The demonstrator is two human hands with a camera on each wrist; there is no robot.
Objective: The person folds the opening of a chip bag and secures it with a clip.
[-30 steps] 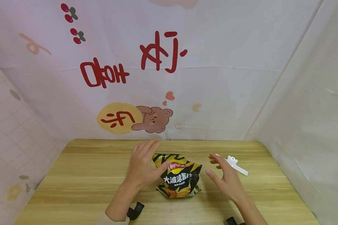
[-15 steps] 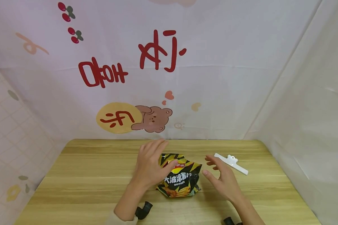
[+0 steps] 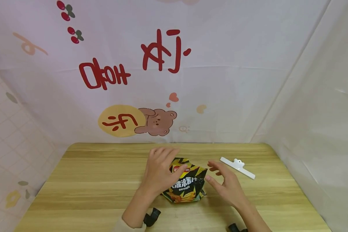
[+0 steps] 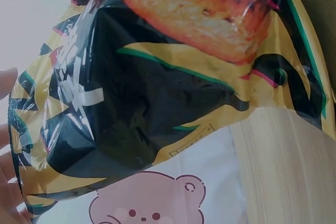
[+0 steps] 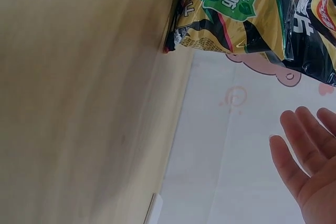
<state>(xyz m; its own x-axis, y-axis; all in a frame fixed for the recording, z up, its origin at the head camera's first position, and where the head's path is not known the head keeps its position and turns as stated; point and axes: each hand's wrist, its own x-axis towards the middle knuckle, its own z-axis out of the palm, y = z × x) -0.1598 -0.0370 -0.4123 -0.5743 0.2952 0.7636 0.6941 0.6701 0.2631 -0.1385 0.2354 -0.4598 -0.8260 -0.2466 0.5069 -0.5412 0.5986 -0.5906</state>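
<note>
A black and yellow Lay's bag of potato chips point(image 3: 188, 187) stands upright on the wooden table, its upper right edge slanting. My left hand point(image 3: 160, 170) is curved loosely at the bag's left side. Its thumb overlaps the printed front, while in the left wrist view fingertips point(image 4: 6, 171) show along the bag's point(image 4: 142, 93) edge. Right of the bag, my right hand point(image 3: 227, 185) is held with relaxed, parted fingers, the thumb tip close to the bag's right edge. In the right wrist view a gap separates this hand point(image 5: 312, 163) from the bag point(image 5: 247, 19).
A white clip point(image 3: 238, 167) lies on the table behind my right hand; its end point(image 5: 154, 211) shows in the right wrist view. White printed cloth point(image 3: 220, 80) hangs behind and on both sides of the table point(image 3: 98, 180). Black curved pieces point(image 3: 152, 217) sit by the wrists.
My left hand has moved right, covering more of the bag's left side. My right hand has shifted slightly left toward the bag. Bag and clip have stayed in place.
</note>
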